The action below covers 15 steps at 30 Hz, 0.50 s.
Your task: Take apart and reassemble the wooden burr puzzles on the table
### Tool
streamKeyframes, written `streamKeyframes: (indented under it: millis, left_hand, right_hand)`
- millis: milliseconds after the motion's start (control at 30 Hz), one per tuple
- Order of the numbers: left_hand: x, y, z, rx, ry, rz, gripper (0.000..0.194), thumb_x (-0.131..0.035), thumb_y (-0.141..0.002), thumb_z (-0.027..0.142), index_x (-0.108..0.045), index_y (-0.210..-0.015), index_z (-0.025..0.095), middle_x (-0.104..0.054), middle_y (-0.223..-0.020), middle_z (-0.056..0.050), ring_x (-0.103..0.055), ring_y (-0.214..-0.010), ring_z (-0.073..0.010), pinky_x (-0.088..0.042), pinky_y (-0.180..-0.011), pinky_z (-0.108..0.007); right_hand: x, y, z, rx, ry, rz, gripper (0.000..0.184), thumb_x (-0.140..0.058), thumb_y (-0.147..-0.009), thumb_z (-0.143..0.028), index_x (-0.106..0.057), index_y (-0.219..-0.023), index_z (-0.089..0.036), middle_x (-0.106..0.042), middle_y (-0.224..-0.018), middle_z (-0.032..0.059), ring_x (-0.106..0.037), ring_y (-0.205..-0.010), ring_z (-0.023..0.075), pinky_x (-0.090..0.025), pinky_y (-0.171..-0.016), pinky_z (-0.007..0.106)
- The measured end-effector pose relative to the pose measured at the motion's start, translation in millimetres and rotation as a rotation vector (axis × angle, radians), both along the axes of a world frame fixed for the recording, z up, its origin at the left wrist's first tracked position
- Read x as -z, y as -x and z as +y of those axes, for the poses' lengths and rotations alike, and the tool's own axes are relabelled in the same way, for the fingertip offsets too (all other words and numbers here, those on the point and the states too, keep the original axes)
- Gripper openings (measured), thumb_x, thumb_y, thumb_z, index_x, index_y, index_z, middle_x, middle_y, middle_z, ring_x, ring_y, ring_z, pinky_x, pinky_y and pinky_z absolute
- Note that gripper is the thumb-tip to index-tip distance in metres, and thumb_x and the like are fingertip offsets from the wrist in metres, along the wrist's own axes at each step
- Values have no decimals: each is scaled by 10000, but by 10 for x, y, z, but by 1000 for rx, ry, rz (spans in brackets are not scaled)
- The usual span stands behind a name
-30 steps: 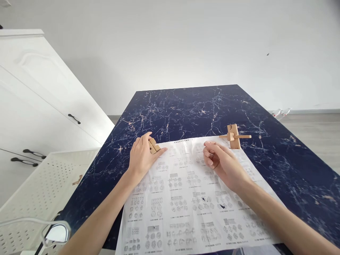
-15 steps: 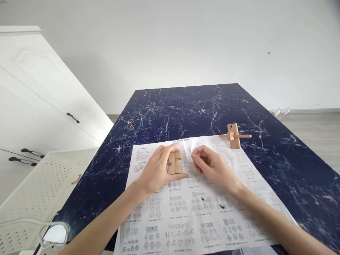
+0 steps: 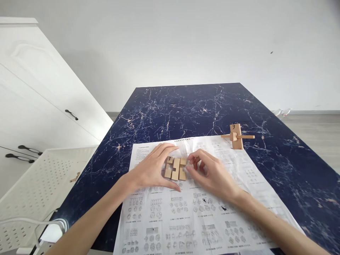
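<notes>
Three notched wooden puzzle blocks lie side by side on a printed instruction sheet. The left block [image 3: 168, 168] bears a black "3", the middle block [image 3: 175, 169] is slightly separate from it, and the right block [image 3: 182, 170] lies close beside the middle one. My left hand [image 3: 152, 165] arches around their left side, thumb and fingers spread wide, gripping nothing. Close to the right block's edge is my right hand [image 3: 208, 170], its fingers curled and the thumb and index tips slightly apart. I cannot tell whether those tips touch the block.
The instruction sheet [image 3: 212, 233] covers the front of the dark blue marbled table [image 3: 180, 109]. At its upper right corner stands an assembled wooden piece [image 3: 236, 136] marked "3" with a crossing stick. A white perforated basket [image 3: 53, 180] and a white cable [image 3: 23, 221] are at left.
The blocks, earlier pressed together within my left hand, now lie spread in a row with small gaps. My left hand has opened wider, and my right hand has moved left, close to them.
</notes>
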<state>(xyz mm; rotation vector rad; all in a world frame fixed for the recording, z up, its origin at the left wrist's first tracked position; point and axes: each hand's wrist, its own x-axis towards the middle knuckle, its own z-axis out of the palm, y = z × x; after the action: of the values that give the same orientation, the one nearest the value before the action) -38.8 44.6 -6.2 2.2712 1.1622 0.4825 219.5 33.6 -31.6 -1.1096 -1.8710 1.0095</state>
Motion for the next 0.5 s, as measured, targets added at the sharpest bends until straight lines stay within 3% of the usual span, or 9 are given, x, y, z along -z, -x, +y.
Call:
streamKeyframes:
  millis: [100, 233, 333, 500]
  left_hand:
    - [-10, 143, 25, 4, -11, 4, 941, -973, -676, 666, -600, -1473, 332, -607, -1504, -117, -585, -1415, -396, -516, -1182, -603]
    - [11, 236, 44, 6, -7, -1, 693, -920, -792, 616, -647, -1337, 285, -654, -1398, -113, -622, -1330, -357, -525, -1145, -580]
    - [22, 249, 61, 26, 0, -10, 713, -923, -797, 604, -621, -1346, 266, -662, -1381, -117, -622, -1314, -351, -519, -1137, -563]
    - [15, 258, 62, 1, 27, -30, 672, -910, -839, 540, -602, -1374, 274, -662, -1407, -105, -635, -1309, -337, -523, -1119, -522]
  right_hand:
    - [16, -3, -10, -81, -126, -58, 261, -758, -982, -341, -644, -1207, -272, -672, -1140, 94, -674, -984, 265, -574, -823, 420]
    - [68, -13, -24, -163, -184, -191, 620, -820, -939, -375, -508, -1469, -293, -585, -1395, 136, -605, -1278, 346, -578, -1037, 550]
    - [110, -19, -27, -171, -206, -269, 616, -812, -947, -369, -499, -1473, -299, -566, -1425, 132, -565, -1347, 362, -571, -1079, 574]
    - [93, -24, 2, -166, -218, -258, 523, -802, -952, -326, -516, -1389, -295, -624, -1376, 114, -591, -1303, 344, -577, -1062, 555]
